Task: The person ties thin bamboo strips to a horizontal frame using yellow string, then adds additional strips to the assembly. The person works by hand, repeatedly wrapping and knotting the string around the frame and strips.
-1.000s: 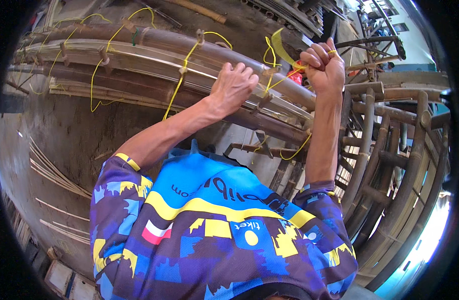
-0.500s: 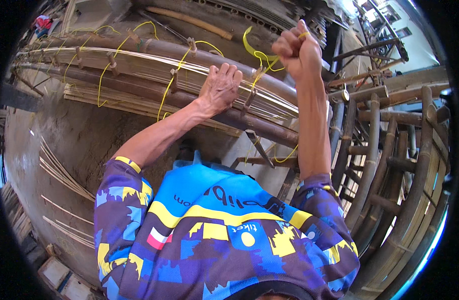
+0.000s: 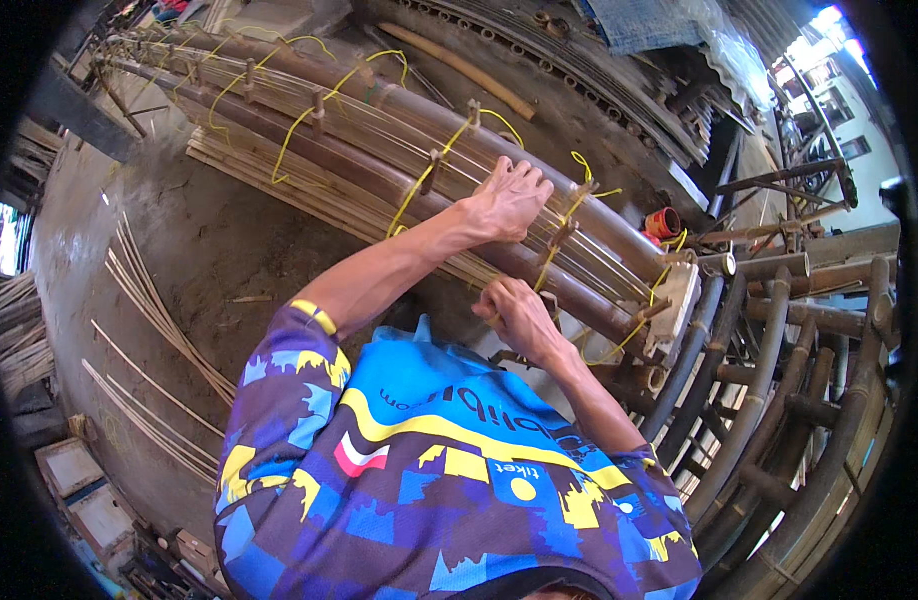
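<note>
The right hand (image 3: 517,312) curls its grip under the near edge of the bamboo frame (image 3: 379,150), fingers tucked out of sight, so whether it pinches the yellow cord (image 3: 557,250) there cannot be told. The left hand (image 3: 507,197) lies flat and spread on top of the poles, holding nothing, pressing beside a wooden peg (image 3: 429,172). The frame runs from the upper left to its end block (image 3: 679,300) at right. Beyond that end curved bamboo chair frames (image 3: 779,400) crowd close; bare floor (image 3: 179,240) opens to the left.
</note>
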